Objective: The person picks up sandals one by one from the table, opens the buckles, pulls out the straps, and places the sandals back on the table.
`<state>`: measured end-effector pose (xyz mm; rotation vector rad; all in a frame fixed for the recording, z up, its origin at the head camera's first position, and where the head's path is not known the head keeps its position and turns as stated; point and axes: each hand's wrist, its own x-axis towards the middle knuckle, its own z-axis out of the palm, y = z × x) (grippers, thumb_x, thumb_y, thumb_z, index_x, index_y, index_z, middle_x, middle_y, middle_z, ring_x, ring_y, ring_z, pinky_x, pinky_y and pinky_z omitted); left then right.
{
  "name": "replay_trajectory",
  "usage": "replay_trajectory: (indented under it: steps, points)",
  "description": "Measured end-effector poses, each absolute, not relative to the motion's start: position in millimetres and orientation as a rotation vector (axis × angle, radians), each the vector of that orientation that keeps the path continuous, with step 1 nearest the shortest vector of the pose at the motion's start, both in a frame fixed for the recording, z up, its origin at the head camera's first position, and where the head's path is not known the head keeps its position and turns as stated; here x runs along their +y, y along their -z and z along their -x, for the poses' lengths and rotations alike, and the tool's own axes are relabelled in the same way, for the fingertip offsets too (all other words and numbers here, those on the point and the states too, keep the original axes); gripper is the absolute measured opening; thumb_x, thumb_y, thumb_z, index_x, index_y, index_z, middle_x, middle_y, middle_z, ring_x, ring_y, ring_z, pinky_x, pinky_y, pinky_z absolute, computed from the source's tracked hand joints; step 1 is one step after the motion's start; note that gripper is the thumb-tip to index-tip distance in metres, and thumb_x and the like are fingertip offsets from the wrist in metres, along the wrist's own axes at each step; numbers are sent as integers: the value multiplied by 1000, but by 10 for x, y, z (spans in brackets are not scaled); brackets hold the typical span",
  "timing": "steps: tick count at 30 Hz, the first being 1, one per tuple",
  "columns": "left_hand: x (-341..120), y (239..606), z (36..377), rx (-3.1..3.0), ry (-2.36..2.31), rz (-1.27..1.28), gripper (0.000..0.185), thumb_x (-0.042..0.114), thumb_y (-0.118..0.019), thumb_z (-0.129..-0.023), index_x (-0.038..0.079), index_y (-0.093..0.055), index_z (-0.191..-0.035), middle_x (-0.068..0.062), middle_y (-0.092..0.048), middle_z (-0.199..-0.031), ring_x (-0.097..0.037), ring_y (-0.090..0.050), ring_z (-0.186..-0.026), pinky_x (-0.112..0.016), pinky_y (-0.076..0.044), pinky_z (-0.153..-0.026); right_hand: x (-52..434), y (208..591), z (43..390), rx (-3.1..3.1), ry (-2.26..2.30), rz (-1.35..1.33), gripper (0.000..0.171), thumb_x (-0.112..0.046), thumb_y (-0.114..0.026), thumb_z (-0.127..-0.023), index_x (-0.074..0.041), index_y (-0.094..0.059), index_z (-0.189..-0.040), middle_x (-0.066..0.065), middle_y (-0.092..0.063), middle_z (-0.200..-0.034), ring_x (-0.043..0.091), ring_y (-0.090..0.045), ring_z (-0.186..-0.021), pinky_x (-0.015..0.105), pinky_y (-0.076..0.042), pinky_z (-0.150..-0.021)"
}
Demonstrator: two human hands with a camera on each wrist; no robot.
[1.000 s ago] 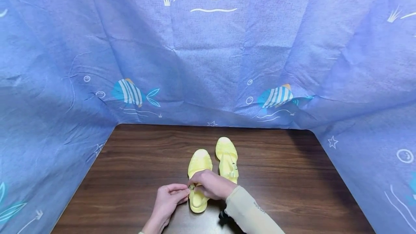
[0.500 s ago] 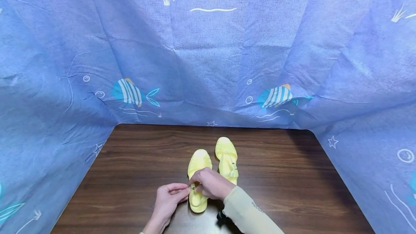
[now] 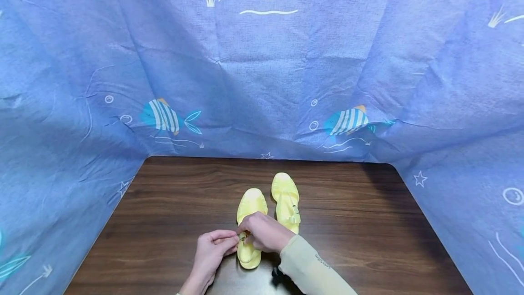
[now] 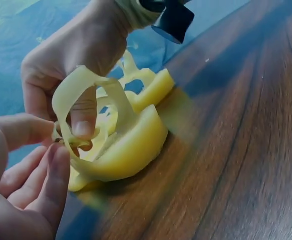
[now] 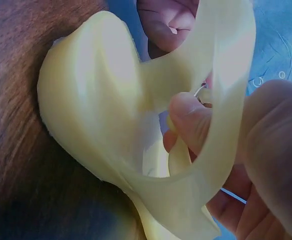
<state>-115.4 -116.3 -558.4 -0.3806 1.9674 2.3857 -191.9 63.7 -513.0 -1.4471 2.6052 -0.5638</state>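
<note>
A yellow jelly sandal [image 3: 252, 201] lies on the table with its toe pointing away, and both hands work at its ankle strap [image 4: 68, 95]. My left hand [image 3: 210, 249] pinches the strap's small metal buckle [image 5: 201, 90] at the sandal's left side, between thumb and fingertips. Reaching across the sandal from the right, my right hand [image 3: 266, 231] pinches the strap beside the buckle, its thumb [image 4: 83, 125] inside the strap loop. The fingers partly hide the buckle. A matching yellow sandal [image 3: 285, 192] lies just to the right and farther back.
The dark wood table [image 3: 184, 195] extends to both sides of the sandals. A blue sea-patterned cloth [image 3: 262, 81] hangs behind it and along its left and right edges. A small black object [image 3: 278, 277] shows under the right forearm.
Both hands keep their grip at the buckle. The right sleeve has shifted slightly left, and the strap at the sandal's heel has changed position a little.
</note>
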Motion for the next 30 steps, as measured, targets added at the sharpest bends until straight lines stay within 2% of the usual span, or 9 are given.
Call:
replay_trajectory:
  steps: [3, 7, 13, 17, 23, 30]
  points:
    - [-1160, 5554, 1160, 2033, -2357, 354, 23, -6, -83, -80, -14, -71, -98, -13, -76, -80, -12, -72, -68, -26, -62, -65, 632, 5131, 1919, 2618, 540, 1440, 32, 1, -85, -81, -22, -81, -103, -17, -72, -93, -9, -61, -83, 8, -50, -74]
    - [-1169, 5539, 1163, 2313, -2216, 161, 16, -3, -86, -80, -3, -76, -93, -8, -77, -80, -9, -72, -70, -21, -61, -67, 630, 5146, 1915, 2645, 528, 1413, 31, -4, -87, -82, -21, -77, -106, -18, -71, -92, -9, -58, -78, 9, -49, -69]
    - [-1191, 5538, 1163, 2666, -1991, -80, 13, 1, -86, -81, 10, -82, -91, 4, -76, -79, -2, -70, -70, -18, -59, -67, 656, 5147, 1900, 2716, 491, 1422, 37, -12, -88, -83, -20, -73, -115, -16, -71, -91, -6, -61, -79, 15, -52, -74]
    - [-1179, 5551, 1163, 2789, -1951, -193, 16, 1, -86, -83, 14, -81, -91, 8, -73, -83, 0, -67, -71, -21, -59, -67, 662, 5136, 1895, 2754, 459, 1450, 36, -16, -89, -83, -22, -73, -115, -17, -72, -89, -7, -60, -76, 20, -53, -76]
    - [-1130, 5575, 1158, 2747, -2048, -183, 18, 2, -84, -85, 18, -78, -88, 5, -72, -89, -2, -67, -74, -20, -59, -62, 652, 5116, 1885, 2771, 451, 1441, 35, -18, -89, -83, -22, -73, -114, -17, -71, -85, -8, -57, -71, 19, -51, -72]
    - [-1126, 5591, 1186, 2772, -2002, -155, 13, 4, -81, -89, 15, -75, -87, 5, -73, -87, -1, -68, -75, -18, -58, -63, 631, 5115, 1887, 2785, 412, 1433, 34, -19, -89, -84, -22, -74, -115, -16, -75, -95, -7, -61, -75, 23, -56, -78]
